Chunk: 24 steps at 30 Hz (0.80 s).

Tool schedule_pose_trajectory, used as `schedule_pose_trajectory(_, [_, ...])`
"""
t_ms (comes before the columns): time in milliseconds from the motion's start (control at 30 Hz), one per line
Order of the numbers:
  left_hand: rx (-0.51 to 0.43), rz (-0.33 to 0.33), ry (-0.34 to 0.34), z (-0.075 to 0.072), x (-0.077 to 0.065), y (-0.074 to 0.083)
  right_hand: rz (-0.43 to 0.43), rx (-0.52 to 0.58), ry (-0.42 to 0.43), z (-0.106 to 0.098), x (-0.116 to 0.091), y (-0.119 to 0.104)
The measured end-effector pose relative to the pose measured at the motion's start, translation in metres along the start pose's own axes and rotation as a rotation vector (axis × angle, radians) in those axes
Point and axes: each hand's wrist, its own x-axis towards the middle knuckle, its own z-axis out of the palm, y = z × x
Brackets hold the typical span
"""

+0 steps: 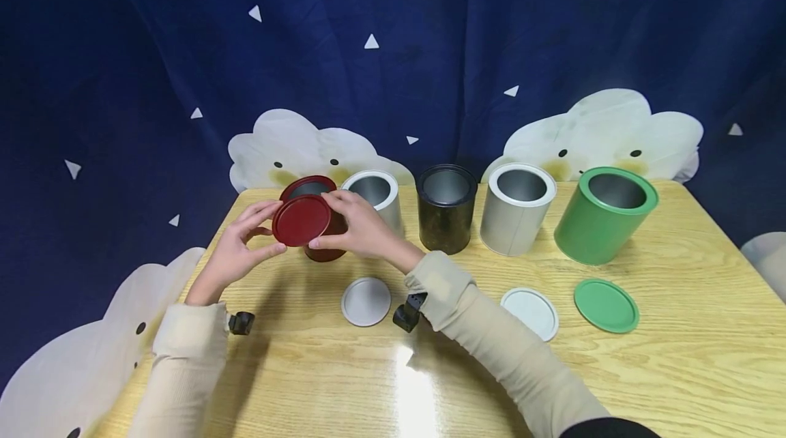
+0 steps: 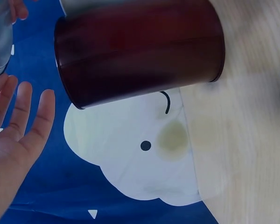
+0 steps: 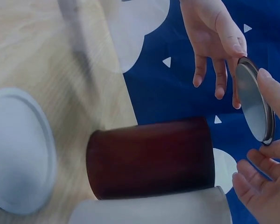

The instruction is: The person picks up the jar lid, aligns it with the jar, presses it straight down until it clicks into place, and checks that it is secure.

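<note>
A dark red round lid point(image 1: 301, 221) is held up between both hands, tilted with its red face toward the head camera. My left hand point(image 1: 236, 247) pinches its left edge with thumb and fingertips. On the opposite edge my right hand point(image 1: 365, 223) grips it between thumb and fingers. Behind and just below the lid stands the dark red can point(image 1: 325, 255), upright, its top uncovered and partly hidden by the lid. The right wrist view shows the lid's grey metal underside point(image 3: 252, 100) turned toward the can side, apart from the can point(image 3: 151, 158).
To the right stand uncovered cans in a row: a white one point(image 1: 393, 211), a black one point(image 1: 446, 226), a second white one point(image 1: 512, 225) and a larger green one point(image 1: 592, 237). Two white lids point(image 1: 366, 301) point(image 1: 529, 313) and a green lid point(image 1: 606, 305) lie in front on the wooden table point(image 1: 331, 383).
</note>
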Motion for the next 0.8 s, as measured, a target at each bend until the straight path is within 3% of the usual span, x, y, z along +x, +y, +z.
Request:
schedule_pose_trajectory(333, [0.056, 0.002, -0.011, -0.009, 0.016, -0.008, -0.034, -0.057, 0.004, -0.01, 0.018, 0.003])
schedule_pose_trajectory(500, [0.083, -0.036, -0.007, -0.014, 0.023, -0.025, -0.04, -0.062, 0.001, -0.011, 0.027, 0.007])
schedule_pose_trajectory(733, [0.058, -0.077, -0.029, -0.014, 0.029, -0.021, -0.017, -0.07, -0.044, -0.011, 0.04, 0.014])
schedule_pose_trajectory(800, [0.063, -0.094, -0.033, -0.013, 0.031, -0.029, -0.015, -0.076, -0.058, -0.011, 0.043, 0.016])
